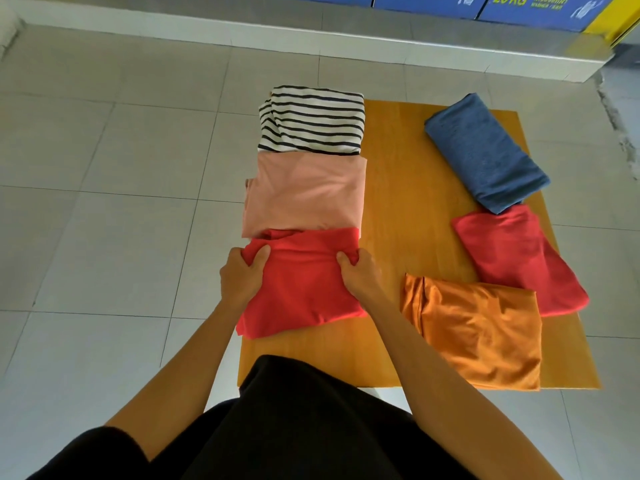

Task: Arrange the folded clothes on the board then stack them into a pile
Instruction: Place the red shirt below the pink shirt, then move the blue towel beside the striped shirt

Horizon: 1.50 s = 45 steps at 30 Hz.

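Observation:
An orange-brown wooden board [401, 209] lies on the tiled floor. Along its left edge sit a black-and-white striped folded garment [313, 121], a pink one [306, 192] and a red one [304, 285] in a column. My left hand [242, 275] grips the red garment's far left corner, and my right hand [360, 275] grips its far right corner. On the right side lie a blue folded garment [485, 152], a second red one [519, 258] and an orange one [481, 330], each at an angle.
Pale floor tiles [104, 202] surround the board. A white raised ledge [311, 36] runs along the back, with blue boxes [536, 8] behind it. My dark clothing [294, 427] fills the bottom of the view.

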Motion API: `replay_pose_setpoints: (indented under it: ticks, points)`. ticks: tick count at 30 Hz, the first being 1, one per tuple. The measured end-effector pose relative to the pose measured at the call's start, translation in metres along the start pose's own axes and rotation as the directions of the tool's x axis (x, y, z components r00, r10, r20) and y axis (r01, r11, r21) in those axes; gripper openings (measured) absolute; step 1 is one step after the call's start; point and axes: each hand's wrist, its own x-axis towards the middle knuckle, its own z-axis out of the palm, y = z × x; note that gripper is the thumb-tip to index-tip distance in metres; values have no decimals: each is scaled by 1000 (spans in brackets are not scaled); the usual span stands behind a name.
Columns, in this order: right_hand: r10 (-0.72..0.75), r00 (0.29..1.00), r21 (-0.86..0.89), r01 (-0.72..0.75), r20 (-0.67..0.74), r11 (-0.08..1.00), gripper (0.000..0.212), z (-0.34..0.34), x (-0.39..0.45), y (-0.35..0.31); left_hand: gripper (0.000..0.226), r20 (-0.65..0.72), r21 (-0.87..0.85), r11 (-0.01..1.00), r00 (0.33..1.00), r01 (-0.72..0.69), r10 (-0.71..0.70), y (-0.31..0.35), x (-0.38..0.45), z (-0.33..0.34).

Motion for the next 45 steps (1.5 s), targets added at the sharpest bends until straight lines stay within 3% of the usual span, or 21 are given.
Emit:
replay_pose_setpoints:
  ticks: [7,11,14,17,20,24,29,41,45]
  points:
    - [59,995,59,-54,-86,997,32,-22,-19,20,78,-37,-34,993,993,-117,116,0,-7,-15]
    - [62,989,151,-42,-133,988,6,-41,-36,43,69,-93,19,981,976,-194,195,14,-24,-15]
    - [61,986,240,-21,-158,971,5,-58,-50,62,57,-104,12,943,937,-334,333,31,-45,2]
    - [90,977,280,-32,-195,960,18,-79,-66,78,48,-34,-18,883,883,-469,468,52,-65,31]
    - [110,956,316,-19,-272,949,17,-102,-75,95,45,129,-66,841,831,-537,541,67,-86,63]
    - [182,907,369,-32,-380,929,13,-139,-81,113,43,323,-110,829,769,-548,551,79,-110,101]
    - [243,860,412,-42,-448,910,10,-184,-69,128,43,442,-90,818,714,-567,543,108,-119,140]
    - [201,914,485,-5,-353,875,8,-266,32,109,39,476,-28,864,753,-502,453,210,-101,220]
    - [187,912,514,29,-365,857,29,-294,91,85,48,457,51,875,790,-481,408,241,-72,233]
